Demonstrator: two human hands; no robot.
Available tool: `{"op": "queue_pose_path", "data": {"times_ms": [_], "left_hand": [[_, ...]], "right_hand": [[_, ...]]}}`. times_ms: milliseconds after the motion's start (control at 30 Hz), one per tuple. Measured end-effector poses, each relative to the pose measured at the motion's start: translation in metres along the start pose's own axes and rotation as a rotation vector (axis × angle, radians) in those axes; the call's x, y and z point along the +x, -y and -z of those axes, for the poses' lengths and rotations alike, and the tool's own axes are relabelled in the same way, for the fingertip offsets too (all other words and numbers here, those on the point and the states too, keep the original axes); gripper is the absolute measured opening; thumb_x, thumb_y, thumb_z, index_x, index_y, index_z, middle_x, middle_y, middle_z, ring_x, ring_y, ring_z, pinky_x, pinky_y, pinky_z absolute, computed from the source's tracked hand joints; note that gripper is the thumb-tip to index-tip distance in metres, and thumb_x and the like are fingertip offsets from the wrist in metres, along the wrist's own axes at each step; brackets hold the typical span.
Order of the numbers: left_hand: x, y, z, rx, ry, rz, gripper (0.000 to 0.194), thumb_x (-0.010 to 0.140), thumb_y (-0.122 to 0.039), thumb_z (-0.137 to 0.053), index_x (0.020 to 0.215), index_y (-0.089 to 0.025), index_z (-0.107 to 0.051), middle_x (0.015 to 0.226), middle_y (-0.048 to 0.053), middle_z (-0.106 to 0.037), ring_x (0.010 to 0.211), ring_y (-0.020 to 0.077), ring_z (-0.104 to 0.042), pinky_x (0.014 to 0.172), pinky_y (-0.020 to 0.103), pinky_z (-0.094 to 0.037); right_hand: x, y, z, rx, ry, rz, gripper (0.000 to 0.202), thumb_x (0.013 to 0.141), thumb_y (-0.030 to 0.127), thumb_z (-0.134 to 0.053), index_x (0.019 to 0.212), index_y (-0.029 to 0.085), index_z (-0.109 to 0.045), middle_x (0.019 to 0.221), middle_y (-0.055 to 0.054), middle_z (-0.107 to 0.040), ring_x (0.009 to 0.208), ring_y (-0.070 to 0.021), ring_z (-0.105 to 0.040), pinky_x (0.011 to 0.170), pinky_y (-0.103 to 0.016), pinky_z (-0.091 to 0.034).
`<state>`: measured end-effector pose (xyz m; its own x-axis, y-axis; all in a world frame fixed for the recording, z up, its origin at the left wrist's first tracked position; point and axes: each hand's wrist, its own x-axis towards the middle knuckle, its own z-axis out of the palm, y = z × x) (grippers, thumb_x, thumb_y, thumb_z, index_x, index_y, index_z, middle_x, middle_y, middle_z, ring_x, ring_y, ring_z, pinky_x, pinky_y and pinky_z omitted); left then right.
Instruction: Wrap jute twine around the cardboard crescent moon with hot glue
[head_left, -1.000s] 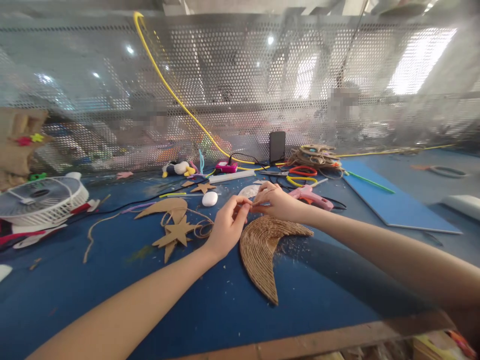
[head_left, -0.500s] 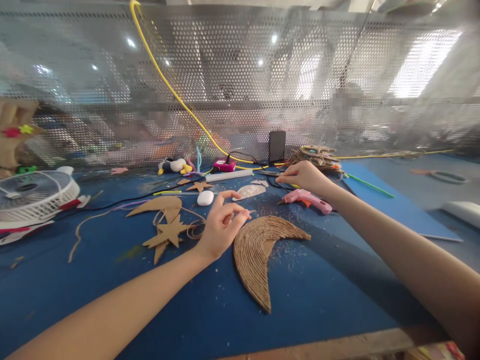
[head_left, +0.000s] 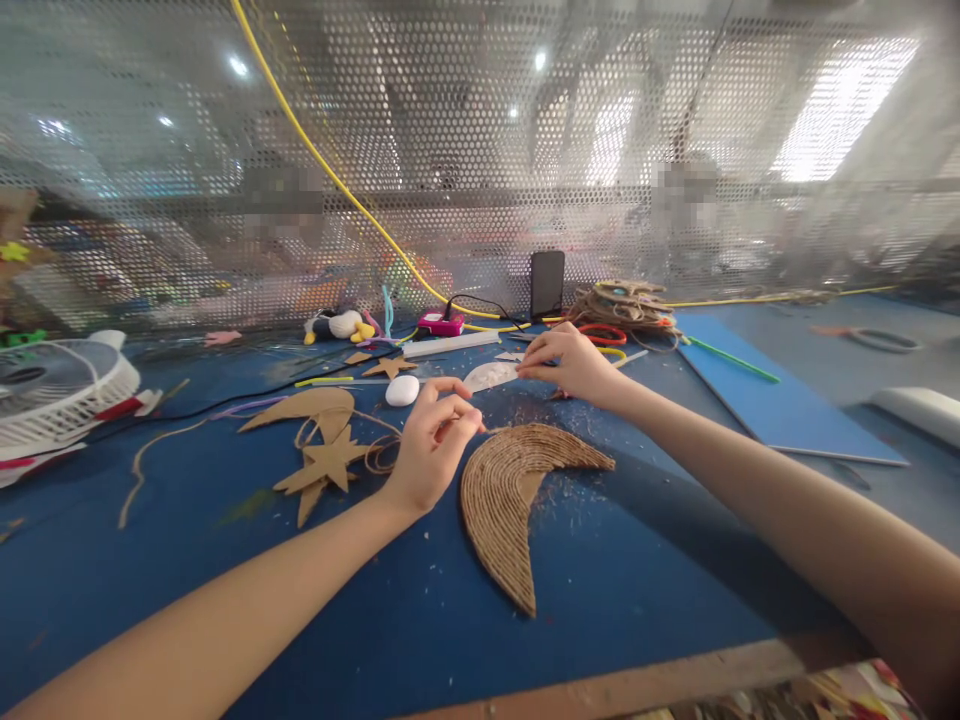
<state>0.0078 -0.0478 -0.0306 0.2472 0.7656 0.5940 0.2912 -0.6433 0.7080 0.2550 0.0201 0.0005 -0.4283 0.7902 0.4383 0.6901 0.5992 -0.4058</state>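
My left hand [head_left: 435,440] hovers at the left tip of a crescent moon [head_left: 499,500] covered in rows of brown twine. Its thumb and forefinger are pinched, with a thin strand of twine [head_left: 483,429] showing at the tips. My right hand [head_left: 564,365] is beyond the moon, fingertips closed together at the right end of a whitish oval piece [head_left: 491,375]. Whether they hold anything is hidden. A dark nozzle tip [head_left: 559,394] shows under that hand; the pink glue gun's body is covered. Scissors with red and yellow handles [head_left: 606,334] lie just behind.
Cardboard stars [head_left: 330,460] and a cardboard crescent [head_left: 319,402] lie left, with a white egg-shaped object [head_left: 402,390] nearby. A white fan [head_left: 64,385] stands far left. A phone [head_left: 547,284] leans at the back by stacked twine-covered pieces [head_left: 622,305]. A blue board [head_left: 780,390] lies right.
My right hand has moved left and nearer, from beside the scissors to the whitish oval piece, uncovering the scissor handles and hiding the glue gun. My left hand stays pinched by the moon. The view has shifted slightly.
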Motion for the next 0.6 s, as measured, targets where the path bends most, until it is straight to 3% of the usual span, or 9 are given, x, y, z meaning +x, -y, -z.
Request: {"op": "queue_pose_path", "data": {"times_ms": [100, 200, 333, 400, 500, 533, 600], "left_hand": [[-0.001, 0.001, 0.000, -0.003, 0.013, 0.011, 0.027, 0.092, -0.029, -0.053, 0.070, -0.019, -0.067, 0.103, 0.008, -0.055, 0.097, 0.0202, -0.056, 0.059, 0.027, -0.045], [-0.001, 0.002, -0.001, -0.009, 0.024, 0.015, 0.026, 0.092, -0.030, -0.054, 0.071, -0.019, -0.066, 0.103, 0.007, -0.055, 0.085, 0.0167, -0.056, 0.057, 0.026, -0.044], [0.001, 0.004, -0.005, -0.017, 0.023, 0.053, 0.012, 0.092, -0.030, -0.055, 0.087, -0.021, -0.061, 0.094, 0.003, -0.058, 0.062, 0.0096, -0.045, 0.057, 0.026, -0.043], [0.001, 0.006, -0.007, -0.005, 0.028, 0.103, 0.014, 0.091, -0.031, -0.057, 0.101, -0.021, -0.057, 0.091, 0.000, -0.060, 0.055, 0.0078, -0.040, 0.057, 0.025, -0.042], [0.002, 0.012, -0.010, 0.046, 0.071, 0.174, 0.024, 0.090, -0.034, -0.058, 0.109, -0.020, -0.053, 0.081, -0.001, -0.061, 0.052, 0.0084, -0.042, 0.057, 0.027, -0.043], [0.002, 0.014, -0.011, 0.066, 0.091, 0.186, 0.023, 0.090, -0.035, -0.058, 0.107, -0.020, -0.054, 0.076, -0.002, -0.061, 0.053, 0.0096, -0.045, 0.058, 0.028, -0.044], [0.002, 0.017, -0.012, 0.088, 0.134, 0.193, 0.018, 0.090, -0.033, -0.057, 0.102, -0.020, -0.055, 0.067, -0.003, -0.058, 0.056, 0.0120, -0.051, 0.058, 0.028, -0.044]], "right_hand": [[-0.003, -0.002, -0.004, -0.088, 0.037, 0.047, 0.034, 0.085, 0.023, -0.056, 0.111, 0.028, -0.077, 0.120, -0.008, -0.070, 0.113, -0.0307, -0.051, 0.101, -0.055, -0.038], [-0.001, 0.002, 0.009, -0.253, 0.094, 0.028, 0.045, 0.087, 0.015, -0.045, 0.120, 0.027, -0.073, 0.125, -0.005, -0.069, 0.113, -0.0282, -0.053, 0.100, -0.048, -0.040], [-0.004, 0.001, 0.048, -0.411, 0.119, -0.244, 0.031, 0.087, 0.031, -0.052, 0.097, 0.022, -0.079, 0.094, -0.007, -0.075, 0.085, -0.0247, -0.065, 0.080, -0.039, -0.047], [-0.014, -0.006, 0.062, -0.495, 0.167, -0.402, 0.033, 0.083, 0.041, -0.059, 0.067, 0.018, -0.077, 0.064, -0.012, -0.068, 0.066, -0.0261, -0.062, 0.066, -0.039, -0.044], [-0.038, -0.020, 0.061, -0.509, 0.265, -0.525, 0.053, 0.081, 0.056, -0.062, 0.043, 0.019, -0.063, 0.040, -0.009, -0.051, 0.049, -0.0209, -0.055, 0.057, -0.036, -0.040], [-0.047, -0.024, 0.057, -0.482, 0.288, -0.545, 0.055, 0.082, 0.060, -0.059, 0.044, 0.020, -0.063, 0.040, -0.007, -0.051, 0.047, -0.0187, -0.054, 0.056, -0.034, -0.039], [-0.060, -0.031, 0.045, -0.413, 0.216, -0.526, 0.045, 0.081, 0.058, -0.060, 0.054, 0.023, -0.069, 0.048, -0.004, -0.059, 0.049, -0.0174, -0.056, 0.054, -0.031, -0.038]]}}
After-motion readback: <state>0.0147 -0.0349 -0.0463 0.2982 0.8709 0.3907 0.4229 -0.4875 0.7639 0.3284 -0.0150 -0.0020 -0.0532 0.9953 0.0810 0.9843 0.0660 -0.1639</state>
